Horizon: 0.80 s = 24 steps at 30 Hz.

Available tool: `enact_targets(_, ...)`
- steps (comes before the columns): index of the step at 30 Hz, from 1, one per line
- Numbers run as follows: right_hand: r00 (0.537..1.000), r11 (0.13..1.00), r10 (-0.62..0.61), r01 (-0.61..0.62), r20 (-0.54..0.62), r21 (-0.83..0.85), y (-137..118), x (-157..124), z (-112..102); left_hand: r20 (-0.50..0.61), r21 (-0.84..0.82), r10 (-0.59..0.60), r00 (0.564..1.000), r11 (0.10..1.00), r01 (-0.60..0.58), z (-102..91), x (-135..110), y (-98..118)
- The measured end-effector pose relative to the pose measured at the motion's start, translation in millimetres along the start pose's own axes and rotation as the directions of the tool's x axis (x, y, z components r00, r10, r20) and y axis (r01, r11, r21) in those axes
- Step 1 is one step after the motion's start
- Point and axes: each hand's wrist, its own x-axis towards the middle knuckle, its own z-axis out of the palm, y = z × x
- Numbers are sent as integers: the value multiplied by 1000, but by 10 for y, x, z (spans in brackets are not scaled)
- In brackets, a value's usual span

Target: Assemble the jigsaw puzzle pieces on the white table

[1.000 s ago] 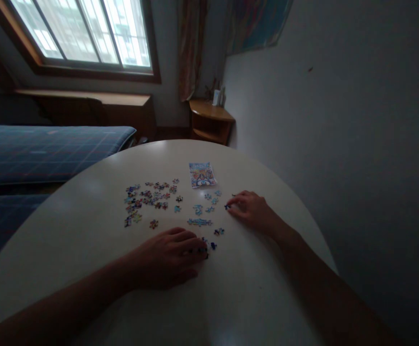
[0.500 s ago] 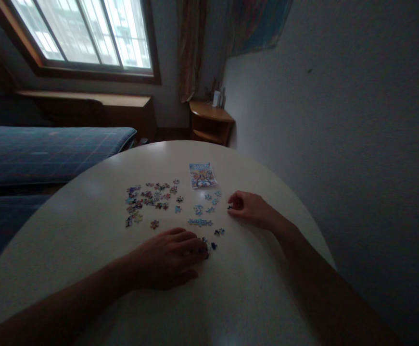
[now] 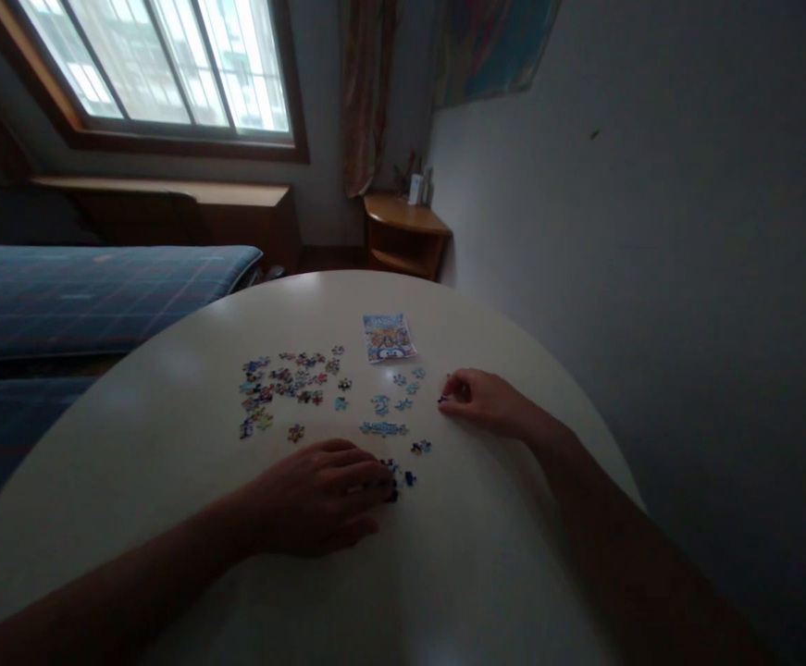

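Note:
My left hand (image 3: 326, 495) lies palm down on the round table, fingers stretched out over a few dark puzzle pieces (image 3: 390, 465) that it partly hides. Just past its fingertips is a loose dark blue piece (image 3: 410, 478). With thumb and index finger, my right hand (image 3: 482, 400) pinches a small dark puzzle piece (image 3: 442, 400) close to the tabletop. Between the hands, a joined strip of light blue pieces (image 3: 384, 428) lies below several loose light blue pieces (image 3: 381, 404). Two pieces that look joined (image 3: 421, 447) sit right of the strip.
Many mixed puzzle pieces (image 3: 284, 379) are spread on the left of the white table (image 3: 236, 324). A small colourful picture sheet (image 3: 389, 338) lies farther back. The wall (image 3: 687, 277) stands close on the right, with a blue plaid mattress (image 3: 97, 296) on the left.
Both hands have stayed almost in place. The fingers of my left hand have shifted very slightly over the dark pieces; my right hand still pinches its piece.

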Motion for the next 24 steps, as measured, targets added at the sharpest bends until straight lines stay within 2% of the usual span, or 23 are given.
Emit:
enact_targets(2,999,999,-31,32,-8,43,37,-6,-12,-3,-5,2,1000,1000,-2,-3,0,1)
enact_targets(5,993,990,-102,96,55,100,84,-7,-53,7,-5,2,1000,1000,-2,3,-11,-2)
enact_targets(8,986,989,-133,125,100,83,94,20,-94,4,-5,-2,1000,1000,2,11,-17,-8)
enact_targets(17,955,994,-109,110,276,10,-18,178,-196,8,2,-8,1000,1000,8,2,0,-2)
enact_targets(22,964,992,-101,115,244,-44,-28,178,-245,6,-5,-10,1000,1000,10,1,-11,-5)
enact_targets(24,959,992,-104,120,265,-44,-28,170,-256,0,-11,-8,1000,1000,8,10,-19,-10)
